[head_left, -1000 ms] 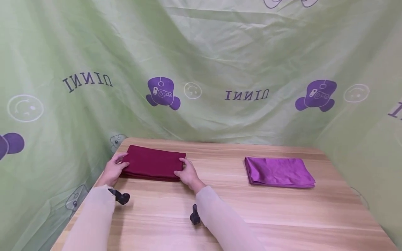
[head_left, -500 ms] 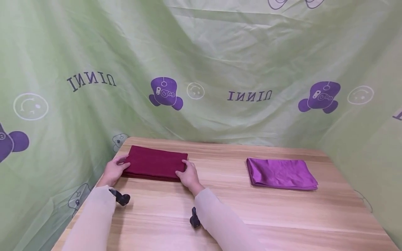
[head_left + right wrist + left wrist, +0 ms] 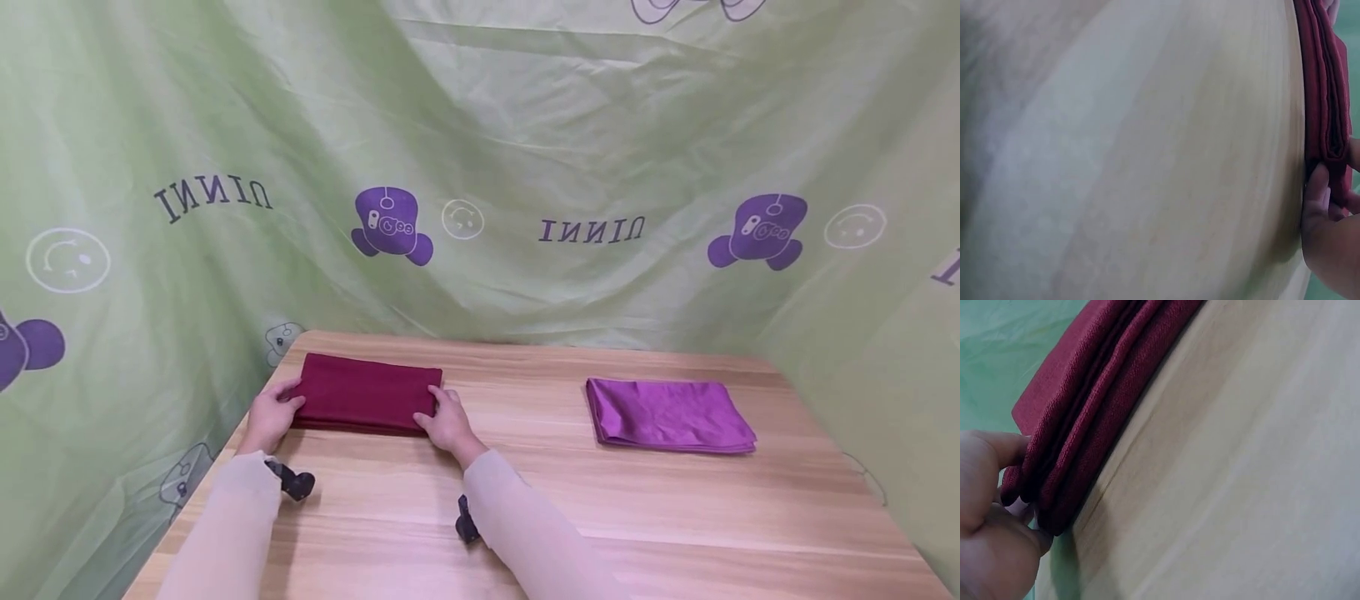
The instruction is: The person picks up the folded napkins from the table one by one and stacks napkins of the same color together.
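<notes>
A dark red cloth (image 3: 363,393), folded into a flat rectangle of several layers, lies at the far left of the table. My left hand (image 3: 272,414) holds its left end; in the left wrist view the fingers and thumb of that hand (image 3: 997,512) close about the stacked folds at a corner. At the opposite end, my right hand (image 3: 448,422) grips the near right corner. The right wrist view has its thumb low against the folds and fingers on the upper side, partly cut off by the frame edge. Both hands are bare.
A folded shiny purple cloth (image 3: 671,417) lies on the right part of the wooden table (image 3: 525,500). Green printed curtain (image 3: 480,125) hangs behind and at both sides, close to the table edges. Black wrist-camera mounts (image 3: 296,483) stick out below the sleeves.
My left hand has slid slightly toward the near side along the red cloth's left end. The red cloth and right hand have barely moved; the view has shifted a little.
</notes>
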Tool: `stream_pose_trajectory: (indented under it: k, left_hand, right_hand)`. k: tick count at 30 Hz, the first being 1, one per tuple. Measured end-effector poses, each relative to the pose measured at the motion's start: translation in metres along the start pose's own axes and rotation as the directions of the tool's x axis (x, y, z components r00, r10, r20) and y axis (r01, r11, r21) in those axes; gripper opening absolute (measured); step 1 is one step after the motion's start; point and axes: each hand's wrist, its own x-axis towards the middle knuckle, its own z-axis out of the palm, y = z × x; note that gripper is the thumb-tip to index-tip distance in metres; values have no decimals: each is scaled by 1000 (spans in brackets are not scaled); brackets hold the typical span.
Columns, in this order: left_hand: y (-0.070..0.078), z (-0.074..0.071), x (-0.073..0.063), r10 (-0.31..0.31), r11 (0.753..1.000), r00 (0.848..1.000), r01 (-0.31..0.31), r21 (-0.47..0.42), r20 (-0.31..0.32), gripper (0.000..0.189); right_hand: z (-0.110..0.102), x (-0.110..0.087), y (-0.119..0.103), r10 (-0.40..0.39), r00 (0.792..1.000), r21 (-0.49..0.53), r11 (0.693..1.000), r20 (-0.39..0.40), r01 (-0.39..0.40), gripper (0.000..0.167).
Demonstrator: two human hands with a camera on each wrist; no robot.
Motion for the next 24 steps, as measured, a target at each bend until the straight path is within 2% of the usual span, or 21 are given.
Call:
stream_pose_trajectory:
  k: [4,7,10,14,16,18,21,24]
  left_hand:
    - [-1,4,3,-11,997,1000,11,-76,4,44]
    - [-2,5,5,-7,996,1000,6,-87,-6,44]
    - [-2,5,5,-6,998,1000,5,-63,-13,45]
    - [1,4,5,17,1000,999,-16,17,-33,45]
    - [5,3,6,60,996,996,-56,67,-65,44]
    - [13,3,7,133,987,986,-123,101,-100,43]
    - [30,9,6,258,960,958,-240,145,-122,40]
    - [52,24,2,375,914,924,-356,194,-71,37]
  right_hand:
    - [-3,0,0,-2,1000,22,1000,-3,2,57]
    - [-6,1,1,7,1000,89,996,0,-7,58]
    - [-10,0,5,11,1000,179,984,7,-12,59]
    - [-24,-1,16,14,1000,306,952,18,-18,61]
    - [-37,0,21,18,1000,352,936,20,-24,61]
    - [-53,0,25,27,1000,353,935,12,-30,60]
    - [-77,-3,27,33,999,314,949,-9,-28,57]
    - [-94,-5,29,18,999,220,976,-42,-8,54]
